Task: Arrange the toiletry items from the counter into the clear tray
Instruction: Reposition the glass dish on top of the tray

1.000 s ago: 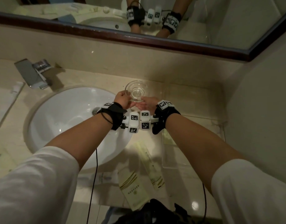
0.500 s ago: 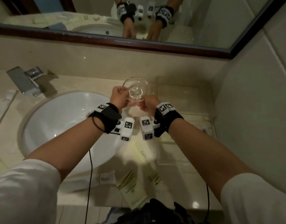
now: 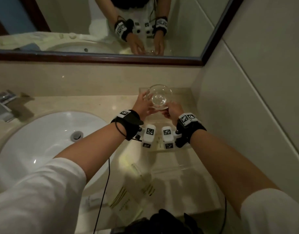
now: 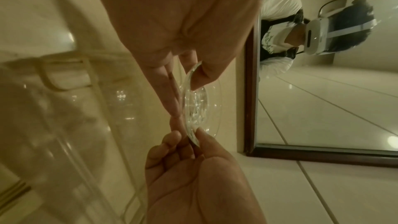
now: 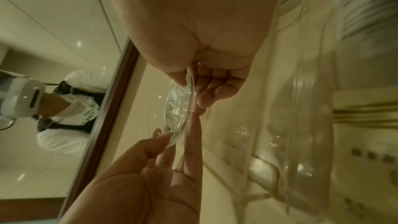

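1. From the head view: both hands hold a small clear glass dish (image 3: 159,97) up off the bench (image 3: 94,102), close to the back wall under the mirror (image 3: 187,31). The left hand (image 3: 142,107) pinches the dish's left rim, its fingers curled onto the edge; the right hand (image 3: 173,108) grips the near right rim. The dish sits between the two sets of fingers, tilted toward the wearer. The clear tray (image 3: 170,159) lies on the bench below and nearer than the wrists, and paper sachets (image 3: 126,200) lie nearer still, beside the sink (image 3: 44,146).

2. From the left wrist: the left hand (image 4: 183,31) has thumb on the dish's (image 4: 198,105) inner face and straight fingers (image 4: 170,94) pressed together behind it. The right hand (image 4: 193,176) pinches the opposite rim.

3. From the right wrist: the right hand (image 5: 204,48) has thumb in front of the dish (image 5: 181,108) and curled fingers (image 5: 206,98) behind. The left hand (image 5: 140,185) pinches the far edge.
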Demonstrator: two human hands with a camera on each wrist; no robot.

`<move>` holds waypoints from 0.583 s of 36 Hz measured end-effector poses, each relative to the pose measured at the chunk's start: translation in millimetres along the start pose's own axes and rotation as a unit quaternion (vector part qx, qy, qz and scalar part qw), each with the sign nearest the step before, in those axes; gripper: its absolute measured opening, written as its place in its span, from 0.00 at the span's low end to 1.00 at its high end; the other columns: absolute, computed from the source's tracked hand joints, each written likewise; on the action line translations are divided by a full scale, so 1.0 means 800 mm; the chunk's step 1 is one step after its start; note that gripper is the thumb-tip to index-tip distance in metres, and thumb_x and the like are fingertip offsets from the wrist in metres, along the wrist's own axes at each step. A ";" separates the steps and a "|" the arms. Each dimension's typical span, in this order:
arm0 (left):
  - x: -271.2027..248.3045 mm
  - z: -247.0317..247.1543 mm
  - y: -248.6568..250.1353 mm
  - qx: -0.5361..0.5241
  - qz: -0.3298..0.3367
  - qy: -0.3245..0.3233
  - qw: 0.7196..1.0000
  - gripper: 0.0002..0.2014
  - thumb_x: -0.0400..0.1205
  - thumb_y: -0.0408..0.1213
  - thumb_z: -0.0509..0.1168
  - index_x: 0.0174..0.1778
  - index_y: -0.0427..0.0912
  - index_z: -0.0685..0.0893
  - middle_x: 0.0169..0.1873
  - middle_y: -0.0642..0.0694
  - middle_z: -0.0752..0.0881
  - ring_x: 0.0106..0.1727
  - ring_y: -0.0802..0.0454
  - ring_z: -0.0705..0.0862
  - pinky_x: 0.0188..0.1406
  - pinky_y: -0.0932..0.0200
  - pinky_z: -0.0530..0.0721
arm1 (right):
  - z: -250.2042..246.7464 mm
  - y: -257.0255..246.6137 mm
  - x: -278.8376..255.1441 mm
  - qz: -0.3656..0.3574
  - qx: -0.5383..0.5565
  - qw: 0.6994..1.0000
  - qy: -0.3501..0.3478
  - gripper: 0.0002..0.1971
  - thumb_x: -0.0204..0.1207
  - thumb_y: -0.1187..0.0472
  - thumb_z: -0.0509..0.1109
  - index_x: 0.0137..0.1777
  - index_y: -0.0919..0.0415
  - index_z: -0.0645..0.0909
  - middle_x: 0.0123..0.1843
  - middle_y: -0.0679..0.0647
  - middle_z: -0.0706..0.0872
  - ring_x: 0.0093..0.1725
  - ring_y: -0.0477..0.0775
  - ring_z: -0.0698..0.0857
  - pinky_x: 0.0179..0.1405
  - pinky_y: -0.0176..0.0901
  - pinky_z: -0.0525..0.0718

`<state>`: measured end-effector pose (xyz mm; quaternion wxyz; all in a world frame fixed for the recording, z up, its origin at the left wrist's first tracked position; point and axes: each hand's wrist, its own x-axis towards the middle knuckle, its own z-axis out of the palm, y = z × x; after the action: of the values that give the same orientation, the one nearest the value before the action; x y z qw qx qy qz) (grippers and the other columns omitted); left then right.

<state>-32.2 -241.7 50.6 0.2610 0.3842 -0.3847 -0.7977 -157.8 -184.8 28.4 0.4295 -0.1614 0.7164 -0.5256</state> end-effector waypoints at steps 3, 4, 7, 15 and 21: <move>0.010 0.018 -0.010 -0.005 -0.027 -0.004 1.000 0.26 0.83 0.26 0.61 0.76 0.45 0.62 0.74 0.40 0.72 0.59 0.35 0.82 0.33 0.55 0.90 | -0.022 0.005 0.007 0.005 -0.003 1.000 0.013 0.08 0.81 0.67 0.59 0.41 0.61 0.75 0.31 0.57 0.82 0.14 0.42 0.77 0.15 0.32 0.72; 0.013 0.024 -0.014 -0.005 -0.034 -0.002 0.999 0.27 0.82 0.26 0.61 0.76 0.44 0.62 0.75 0.39 0.71 0.64 0.33 0.80 0.34 0.53 0.90 | -0.028 0.007 0.009 0.009 -0.004 1.000 0.014 0.07 0.81 0.66 0.59 0.44 0.63 0.76 0.31 0.57 0.82 0.15 0.42 0.77 0.16 0.32 0.73; 0.018 0.035 -0.022 0.015 -0.039 0.000 0.999 0.30 0.81 0.22 0.61 0.77 0.42 0.61 0.75 0.40 0.71 0.70 0.32 0.76 0.55 0.41 0.86 | -0.042 0.014 0.017 0.015 -0.007 1.000 0.014 0.08 0.81 0.66 0.58 0.54 0.67 0.76 0.32 0.58 0.82 0.16 0.42 0.78 0.17 0.32 0.74; 0.030 0.050 -0.035 0.037 -0.049 -0.002 0.998 0.30 0.83 0.20 0.56 0.80 0.43 0.60 0.76 0.34 0.69 0.73 0.32 0.74 0.61 0.45 0.83 | -0.062 0.022 0.039 0.032 0.007 0.999 -0.008 0.10 0.84 0.64 0.57 0.48 0.65 0.78 0.32 0.60 0.83 0.16 0.44 0.80 0.16 0.33 0.75; 0.040 0.051 -0.037 -0.016 -0.066 -0.009 0.998 0.36 0.80 0.14 0.52 0.82 0.47 0.57 0.82 0.47 0.59 0.64 0.38 0.79 0.57 0.50 0.82 | -0.066 0.027 0.052 0.044 0.022 0.999 -0.015 0.13 0.85 0.60 0.57 0.55 0.71 0.77 0.24 0.58 0.86 0.17 0.47 0.83 0.17 0.34 0.80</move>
<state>-87.5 -230.5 29.9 0.2107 0.3973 -0.3479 -0.8226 -218.5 -172.2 -4.9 0.4660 -0.1280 0.7049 -0.5192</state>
